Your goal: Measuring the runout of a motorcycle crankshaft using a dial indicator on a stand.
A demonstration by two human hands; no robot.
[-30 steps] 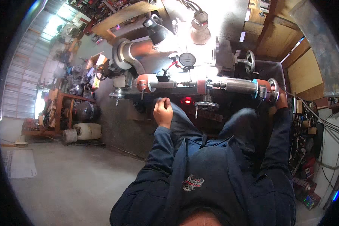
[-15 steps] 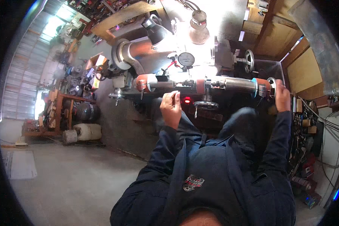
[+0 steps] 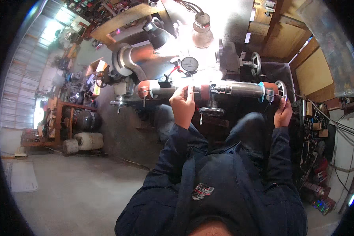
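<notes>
My left hand (image 3: 184, 103) is raised to the horizontal steel shaft assembly (image 3: 166, 90), its fingertips pinched beside the red middle block (image 3: 204, 91); what they grip is hidden. My right hand (image 3: 283, 111) holds the lower rim of the handwheel (image 3: 280, 89) at the right end, by an orange housing (image 3: 270, 89) with a blue ring. A thick steel cylinder (image 3: 247, 89) runs left from that housing, and another orange housing (image 3: 144, 89) sits at the left end. A dial gauge (image 3: 189, 63) on a red arm stands above the shaft; a lower handwheel (image 3: 212, 111) hangs beneath.
Behind are a machine with a black lamp (image 3: 156, 34) and a side handwheel (image 3: 256, 63). At left stand a wooden rack (image 3: 57, 122), a dark tank (image 3: 86, 120) and a pale container (image 3: 88, 141). Plywood panels (image 3: 313, 73), hoses and stacked tools line the right.
My left hand has moved up and right onto the shaft beside the middle block. My right hand rose over the right handwheel, then came down to its lower rim.
</notes>
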